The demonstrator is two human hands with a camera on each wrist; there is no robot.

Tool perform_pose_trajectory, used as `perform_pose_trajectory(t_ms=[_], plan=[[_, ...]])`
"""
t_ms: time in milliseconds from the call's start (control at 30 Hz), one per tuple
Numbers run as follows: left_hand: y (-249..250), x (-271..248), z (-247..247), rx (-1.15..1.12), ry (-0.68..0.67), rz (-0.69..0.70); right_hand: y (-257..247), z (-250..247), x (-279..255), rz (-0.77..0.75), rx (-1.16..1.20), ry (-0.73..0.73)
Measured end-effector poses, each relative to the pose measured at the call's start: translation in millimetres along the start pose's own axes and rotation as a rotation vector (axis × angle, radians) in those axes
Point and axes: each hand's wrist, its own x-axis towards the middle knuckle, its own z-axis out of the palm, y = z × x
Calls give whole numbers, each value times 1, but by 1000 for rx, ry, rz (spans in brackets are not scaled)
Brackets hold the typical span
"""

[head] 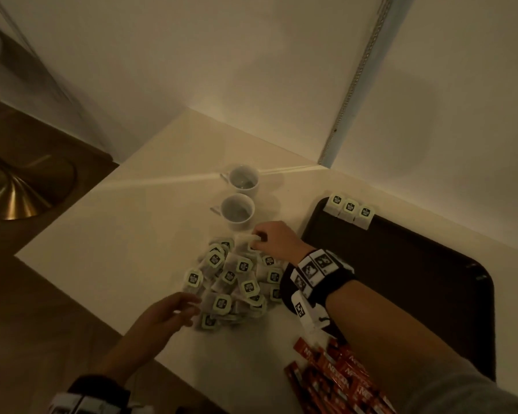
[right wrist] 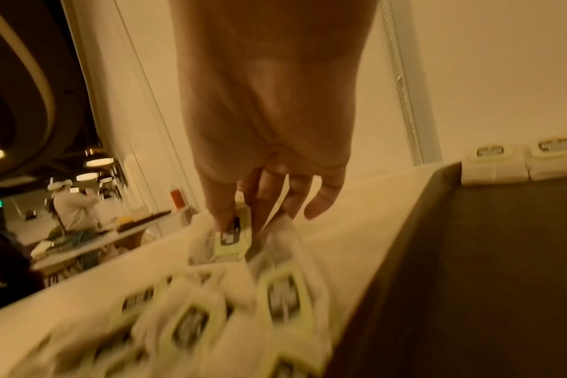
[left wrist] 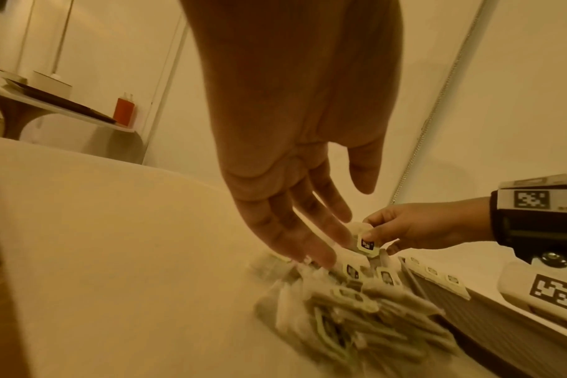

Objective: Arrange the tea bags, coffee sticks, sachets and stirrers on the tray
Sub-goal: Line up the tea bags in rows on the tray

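While pinched, square papery tea bag (head: 249, 241)

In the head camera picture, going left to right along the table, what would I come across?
Left hand → pile of tea bags → right hand, pinching one tea bag → dark tray, with a row of three tea bags at its far edge.

Matt dark tray (head: 401, 264), glossy white mugs (head: 238, 212), paper tea bags (head: 222, 303), smooth pale table (head: 117, 249)
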Motion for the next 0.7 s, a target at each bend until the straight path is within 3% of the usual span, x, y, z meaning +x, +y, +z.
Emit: perform_pose_trajectory(t_ms=[167, 300, 367, 433, 500, 567, 700], plan=[[37, 32, 9, -222, 13, 112, -31, -49, -12, -131, 37, -139], [76, 58, 19, -428, -177, 140, -68, -76, -22, -269, -34, -294], [89, 67, 21, -439, -310, 127, -78, -78, -23, -321, 26, -251], [97, 73, 20, -438, -357, 117, -79, -76, -20, -302, 242, -108], [102, 76, 15, -440, -301, 123, -68, -68, -15, -194, 408, 93], [104, 78, 10, -466, -219, 141, -49, -50, -9, -66, 304, 159], [115, 79, 10, -525, -90, 189, -21, 10, -10, 12, -152, -153]])
